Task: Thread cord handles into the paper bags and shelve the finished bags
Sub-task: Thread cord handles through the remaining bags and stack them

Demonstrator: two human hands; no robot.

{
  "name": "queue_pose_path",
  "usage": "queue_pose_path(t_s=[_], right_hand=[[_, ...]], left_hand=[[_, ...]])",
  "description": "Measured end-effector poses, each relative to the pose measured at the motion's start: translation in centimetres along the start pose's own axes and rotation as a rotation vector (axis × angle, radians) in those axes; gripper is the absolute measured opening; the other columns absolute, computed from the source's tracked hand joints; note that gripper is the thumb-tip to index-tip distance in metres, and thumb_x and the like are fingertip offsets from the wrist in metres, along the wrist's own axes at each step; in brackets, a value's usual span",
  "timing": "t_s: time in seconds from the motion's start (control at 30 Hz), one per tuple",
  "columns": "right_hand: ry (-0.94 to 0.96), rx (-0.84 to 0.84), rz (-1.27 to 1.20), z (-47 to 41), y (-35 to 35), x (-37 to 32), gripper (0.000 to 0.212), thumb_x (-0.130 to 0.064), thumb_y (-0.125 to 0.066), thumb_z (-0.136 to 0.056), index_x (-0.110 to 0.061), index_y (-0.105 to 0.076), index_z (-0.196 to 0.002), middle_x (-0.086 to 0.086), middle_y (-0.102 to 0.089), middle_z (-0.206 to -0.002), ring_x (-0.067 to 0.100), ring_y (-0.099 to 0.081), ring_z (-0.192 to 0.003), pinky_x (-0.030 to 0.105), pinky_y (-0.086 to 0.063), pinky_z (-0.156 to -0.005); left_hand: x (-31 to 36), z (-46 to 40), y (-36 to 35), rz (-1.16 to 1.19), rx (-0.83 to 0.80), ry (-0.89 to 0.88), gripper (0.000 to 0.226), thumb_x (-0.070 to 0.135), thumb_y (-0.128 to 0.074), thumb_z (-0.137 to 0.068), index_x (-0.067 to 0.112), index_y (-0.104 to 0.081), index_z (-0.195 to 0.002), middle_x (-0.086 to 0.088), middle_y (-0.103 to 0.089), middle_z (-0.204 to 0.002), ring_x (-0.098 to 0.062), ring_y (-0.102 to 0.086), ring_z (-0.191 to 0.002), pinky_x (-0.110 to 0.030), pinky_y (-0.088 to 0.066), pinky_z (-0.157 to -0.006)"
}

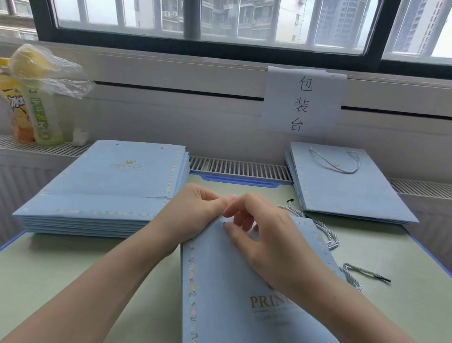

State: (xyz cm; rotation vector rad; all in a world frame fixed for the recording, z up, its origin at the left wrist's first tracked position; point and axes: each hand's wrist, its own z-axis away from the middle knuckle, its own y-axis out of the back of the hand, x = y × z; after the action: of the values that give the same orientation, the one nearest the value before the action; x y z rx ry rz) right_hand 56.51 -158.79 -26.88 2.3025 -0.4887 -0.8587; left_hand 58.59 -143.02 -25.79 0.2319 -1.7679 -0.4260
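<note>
- Flat pale-blue paper bag with gold lettering lies in the lower centre of the frame on the green table mat, its top edge under your hands.
- Your left hand pinches the bag's top edge; your right hand rests on the bag, fingers curled by a small punched hole. Whether it pinches a cord tip, you cannot tell.
- Twisted white-grey cord handles lie loose just right of the bag.
- Risk: the paper could tear or crease at the hole if you force the tip in at an angle.
- Risk: the loose cords could snag and drag off the mat.
- Unthreaded stack of pale-blue bags sits centre left; finished pile with handles upper right.
</note>
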Motion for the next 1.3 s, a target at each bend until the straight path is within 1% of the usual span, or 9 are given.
queue_pose_path(t_s=[0.1, 0.23, 0.47, 0.67, 0.77, 0.9, 1.1, 1.23, 1.3], right_hand=[[0.005, -0.025, 0.043, 0.0, -0.3, 0.3, 0.009, -0.019, -0.058, -0.087, -0.02, -0.057, -0.096, -0.012, -0.052, -0.084, 0.005, -0.048, -0.08, 0.016, -0.038, -0.071], [-0.013, -0.041, 0.087, 0.1, -0.3, 0.6, 0.007, -0.016, -0.058, -0.088, -0.017, -0.056, -0.094, -0.012, -0.049, -0.085, 0.006, -0.045, -0.08, 0.016, -0.036, -0.072], [-0.11, -0.241, 0.228, 0.2, 0.1, 0.6, 0.007, -0.02, -0.05, -0.093, -0.021, -0.049, -0.087, -0.007, -0.048, -0.09, 0.009, -0.041, -0.084, 0.017, -0.028, -0.072], [-0.188, -0.38, 0.246, 0.3, 0.9, 0.3, 0.015, -0.037, -0.052, -0.094, -0.024, -0.044, -0.094, -0.01, -0.043, -0.096, 0.007, -0.039, -0.087, 0.02, -0.031, -0.073], [-0.169, -0.428, 0.292, 0.5, 0.6, 0.2, 0.018, -0.031, -0.049, -0.095, -0.025, -0.039, -0.082, -0.009, -0.039, -0.093, 0.008, -0.035, -0.087, 0.023, -0.032, -0.076], [-0.222, -0.31, 0.197, 0.2, 1.0, 0.4, 0.013, -0.024, -0.044, -0.096, -0.02, -0.042, -0.085, -0.008, -0.052, -0.077, 0.018, -0.048, -0.075, 0.032, -0.039, -0.067], [-0.296, 0.034, -0.362, -0.2, 1.2, 0.1, 0.017, -0.009, -0.05, -0.096, -0.02, -0.051, -0.084, -0.009, -0.054, -0.055, 0.011, -0.047, -0.057, 0.029, -0.04, -0.059], [-0.227, 0.066, -0.388, -0.2, 0.9, -0.4, 0.013, -0.01, -0.051, -0.096, -0.02, -0.053, -0.087, -0.006, -0.054, -0.058, 0.011, -0.049, -0.059, 0.032, -0.041, -0.059], [-0.208, 0.061, -0.424, -0.3, 1.1, -0.5, 0.008, -0.01, -0.052, -0.095, -0.017, -0.054, -0.091, -0.005, -0.054, -0.061, 0.01, -0.048, -0.059, 0.029, -0.04, -0.058]], left_hand=[[-0.2, 0.0, -0.2, -0.118, 0.057, -0.07, 0.049, 0.032, -0.06, -0.092, -0.006, -0.06, -0.06, -0.009, -0.041, -0.057, -0.017, -0.033, -0.055, -0.028, -0.028, -0.054], [-0.7, -0.1, -0.7, -0.485, 0.241, -0.234, 0.058, 0.033, -0.059, -0.092, 0.021, -0.039, -0.039, 0.007, -0.03, -0.04, -0.011, -0.029, -0.051, -0.03, -0.028, -0.053], [-0.7, 0.2, -0.9, -0.805, 0.249, -0.091, 0.05, 0.04, -0.047, -0.094, 0.014, -0.035, -0.054, 0.0, -0.042, -0.06, -0.025, -0.043, -0.07, -0.03, -0.031, -0.061], [-0.8, 0.2, -1.0, -0.889, 0.182, 0.017, 0.048, 0.043, -0.043, -0.096, 0.015, -0.037, -0.058, 0.001, -0.043, -0.061, -0.026, -0.048, -0.072, -0.03, -0.031, -0.061], [-0.7, 0.2, -1.1, -0.919, 0.142, 0.041, 0.048, 0.046, -0.043, -0.096, 0.016, -0.037, -0.059, 0.002, -0.042, -0.062, -0.026, -0.048, -0.073, -0.029, -0.032, -0.062], [-0.9, 0.1, -0.8, -0.928, 0.076, 0.089, 0.048, 0.048, -0.045, -0.095, 0.018, -0.037, -0.059, 0.002, -0.044, -0.062, -0.022, -0.046, -0.067, -0.029, -0.03, -0.056], [-0.7, -0.1, -0.4, -0.826, 0.112, 0.087, 0.049, 0.043, -0.053, -0.093, 0.013, -0.039, -0.057, -0.001, -0.037, -0.056, -0.017, -0.036, -0.055, -0.029, -0.024, -0.049], [-0.1, 0.4, -0.6, -0.885, 0.173, 0.044, 0.041, 0.045, -0.049, -0.094, 0.016, -0.046, -0.066, 0.0, -0.049, -0.067, -0.021, -0.049, -0.069, -0.029, -0.033, -0.057], [0.0, 0.6, -0.9, -0.853, 0.202, -0.077, 0.034, 0.046, -0.045, -0.095, 0.019, -0.052, -0.077, 0.003, -0.058, -0.078, -0.02, -0.055, -0.079, -0.031, -0.042, -0.066]])
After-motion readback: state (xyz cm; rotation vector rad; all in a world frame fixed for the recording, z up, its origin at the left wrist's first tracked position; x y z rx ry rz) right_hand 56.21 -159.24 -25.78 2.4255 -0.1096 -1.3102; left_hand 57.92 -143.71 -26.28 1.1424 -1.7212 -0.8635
